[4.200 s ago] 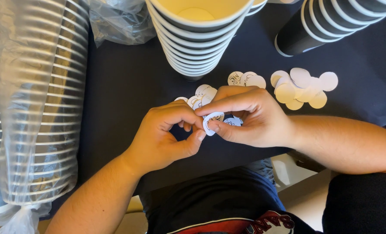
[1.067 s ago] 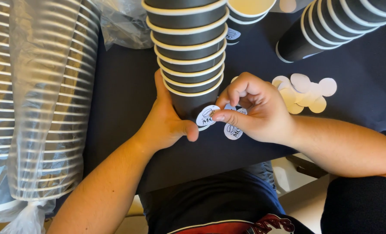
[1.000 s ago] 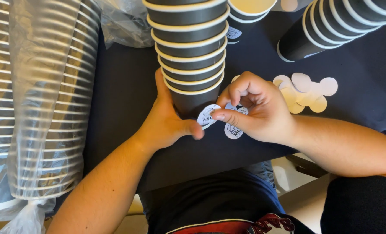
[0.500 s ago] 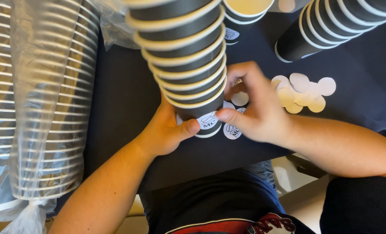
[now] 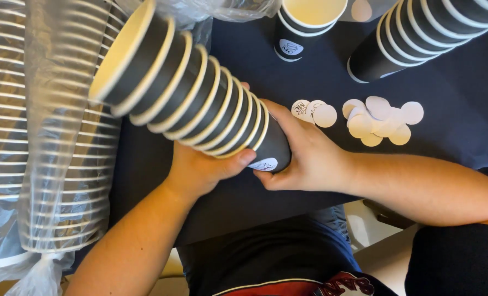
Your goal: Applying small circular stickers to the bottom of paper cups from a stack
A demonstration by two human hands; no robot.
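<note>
Already both hands, left hand and right hand, grip the tilted cup stack, its bottom cup stickered, while loose round stickers wait on the surface.

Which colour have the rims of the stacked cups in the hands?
Cream-white rims on the dark paper cup stack, head view.

A dark desk carries round white stickers, a single cup and bagged cup stacks.

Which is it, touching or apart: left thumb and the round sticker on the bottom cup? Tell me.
Touching. The head view shows the left hand with its thumb tip pressed on the sticker's edge, no gap, on the tilted cup stack.
</note>
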